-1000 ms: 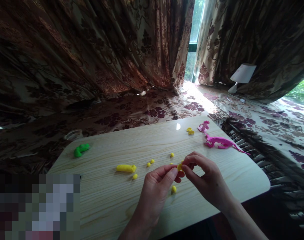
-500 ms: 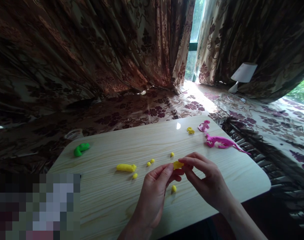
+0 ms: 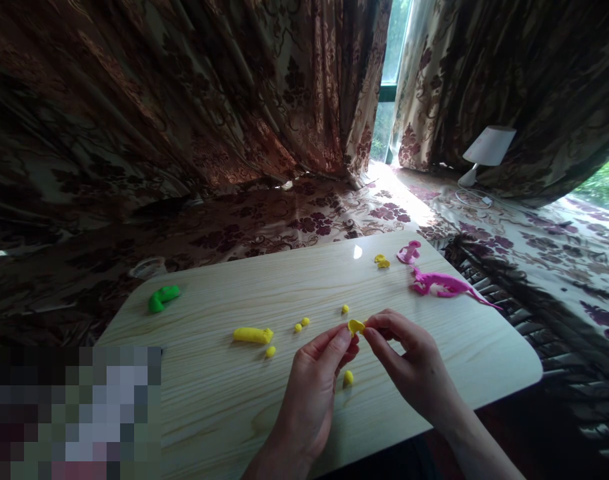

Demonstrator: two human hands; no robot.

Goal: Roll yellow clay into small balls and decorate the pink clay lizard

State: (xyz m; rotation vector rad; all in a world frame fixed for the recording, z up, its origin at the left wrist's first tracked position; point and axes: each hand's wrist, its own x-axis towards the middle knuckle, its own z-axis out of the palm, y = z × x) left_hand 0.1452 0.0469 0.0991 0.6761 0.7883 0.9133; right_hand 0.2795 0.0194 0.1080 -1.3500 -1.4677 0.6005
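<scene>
A small flattened piece of yellow modelling clay (image 3: 355, 327) is pinched between my two hands above the table. My left hand (image 3: 314, 380) grips its left side with thumb and fingers, while my right hand (image 3: 409, 353) pinches its right edge. Beneath the wrists lies a yellow clay ball (image 3: 348, 378), and another ball (image 3: 345, 309) sits just beyond the fingertips. Two little balls (image 3: 301, 325) rest left of my left hand. Farther left are a thick yellow clay roll (image 3: 250, 335) and one more yellow ball (image 3: 270, 352).
The pale wood-grain table (image 3: 209, 400) bears a green clay lump (image 3: 163, 298) at left. Yellow clay scraps (image 3: 382, 261), a light pink clay piece (image 3: 409, 252) and a long magenta clay piece (image 3: 441, 283) lie back right. A white lamp (image 3: 489, 147) stands beyond, by patterned curtains (image 3: 264, 87).
The yellow piece in my fingers now looks more curved and folded, its shape turned. My right hand has shifted slightly down and left, its fingers drawn closer together.
</scene>
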